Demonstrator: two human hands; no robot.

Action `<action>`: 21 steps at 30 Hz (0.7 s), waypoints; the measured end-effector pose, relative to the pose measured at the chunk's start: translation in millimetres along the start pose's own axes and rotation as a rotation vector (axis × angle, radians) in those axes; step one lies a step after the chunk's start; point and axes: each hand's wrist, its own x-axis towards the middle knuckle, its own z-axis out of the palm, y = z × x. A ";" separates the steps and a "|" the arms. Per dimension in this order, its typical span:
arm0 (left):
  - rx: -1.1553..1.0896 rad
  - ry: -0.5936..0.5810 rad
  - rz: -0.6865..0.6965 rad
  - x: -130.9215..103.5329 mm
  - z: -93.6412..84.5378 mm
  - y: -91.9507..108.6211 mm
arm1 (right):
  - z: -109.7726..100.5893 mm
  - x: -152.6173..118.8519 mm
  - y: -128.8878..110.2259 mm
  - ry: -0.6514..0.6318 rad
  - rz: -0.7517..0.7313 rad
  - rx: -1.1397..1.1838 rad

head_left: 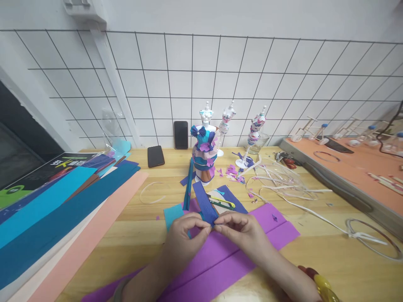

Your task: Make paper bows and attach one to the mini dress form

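A dark blue crepe paper strip (204, 200) runs away from me, its near end pinched at the fingertips of both hands. My left hand (188, 235) closes thumb and forefinger on that end, and my right hand (242, 231) pinches it from the other side, the fingertips almost touching. Beneath them lies a large purple crepe paper sheet (217, 268) with fold lines. A light blue paper piece (172, 214) sticks out by my left hand. Just beyond the strip rests a green and yellow utility knife (222, 202). Behind it stands a small mannequin (204, 151) dressed in blue and purple paper with a bow.
Two more small mannequins (226, 119) (256, 130) stand near a glass (260, 142). White cord (283, 180) tangles at right, beside purple scraps (232, 170). Long coloured paper sheets (72, 209) cover the left. Two phones (155, 156) (181, 135) are at the back. An orange-topped board (355, 172) borders the right.
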 end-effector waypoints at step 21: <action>-0.343 -0.034 -0.313 -0.7 7.7 -4.4 | -0.9 1.0 -4.2 0.020 -0.125 -0.065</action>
